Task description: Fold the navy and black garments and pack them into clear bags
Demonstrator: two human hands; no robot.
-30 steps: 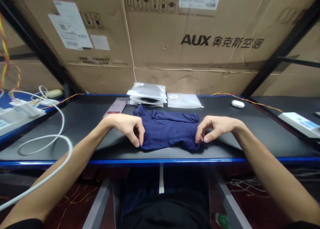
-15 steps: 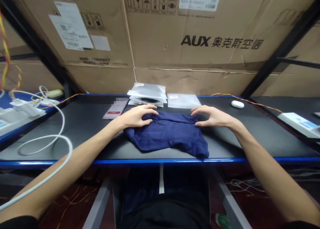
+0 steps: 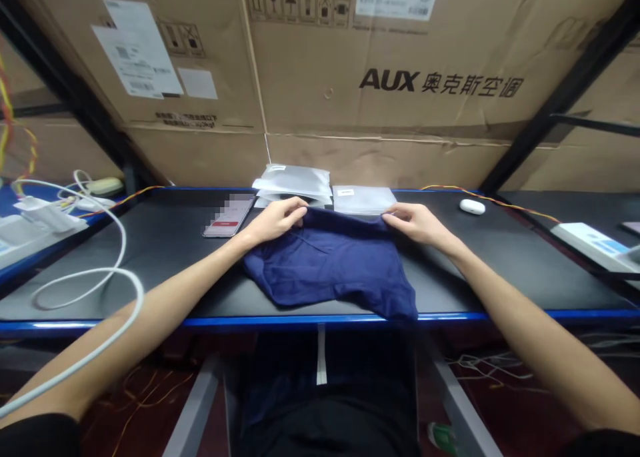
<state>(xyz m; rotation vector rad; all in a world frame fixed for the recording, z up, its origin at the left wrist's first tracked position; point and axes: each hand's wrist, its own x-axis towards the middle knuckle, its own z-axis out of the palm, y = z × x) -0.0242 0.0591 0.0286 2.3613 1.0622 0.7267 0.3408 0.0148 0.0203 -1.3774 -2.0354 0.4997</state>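
A navy blue garment (image 3: 340, 264) lies crumpled on the black tabletop, its near right corner reaching the front edge. My left hand (image 3: 278, 221) pinches its upper left corner between thumb and fingers. On the other side, my right hand (image 3: 414, 222) pinches the upper right corner. The far edge of the cloth is stretched between the two hands and slightly raised. Its kind cannot be made out from the folds.
Behind the garment lie a stack of frosted plastic bags (image 3: 293, 180) and another frosted bag (image 3: 364, 199). A phone (image 3: 229, 216) is at the left, a white earbud case (image 3: 473, 206) at the right. A white cable (image 3: 127, 244) loops over my left forearm. Large cardboard boxes (image 3: 320, 110) stand behind.
Both hands have closed from a loose, spread grip into pinches on the garment's far corners. The far edge has been lifted and pulled straighter.
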